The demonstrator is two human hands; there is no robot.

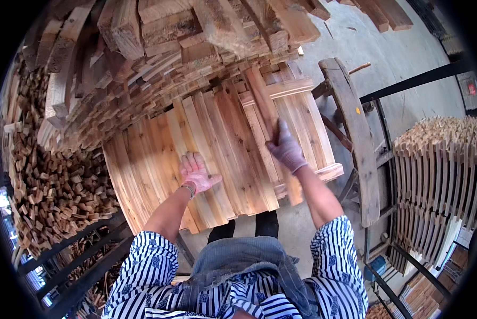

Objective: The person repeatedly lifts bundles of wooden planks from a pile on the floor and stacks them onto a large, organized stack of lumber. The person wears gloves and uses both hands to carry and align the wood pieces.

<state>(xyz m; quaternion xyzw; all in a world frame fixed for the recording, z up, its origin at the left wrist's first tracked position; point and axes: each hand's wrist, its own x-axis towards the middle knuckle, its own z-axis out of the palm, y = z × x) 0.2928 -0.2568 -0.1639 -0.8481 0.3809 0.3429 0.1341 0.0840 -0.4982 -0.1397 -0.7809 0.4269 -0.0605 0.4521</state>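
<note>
My left hand, in a pinkish work glove, lies with spread fingers on a row of wooden slats laid side by side. In a greyish-purple glove, my right hand grips a long reddish-brown wooden board around its middle. The board slants across the slats, and its near end is blurred below my right wrist. Beneath and beside it, on the right, is a panel of pale slats with crosspieces at its far and near edges. My right fingertips are partly hidden.
Beyond the slats rises a big pile of wood pieces, with thick beams on top. Many offcuts are heaped at left. A worn wooden beam stands close at right, then a dark metal rail and stacked slats.
</note>
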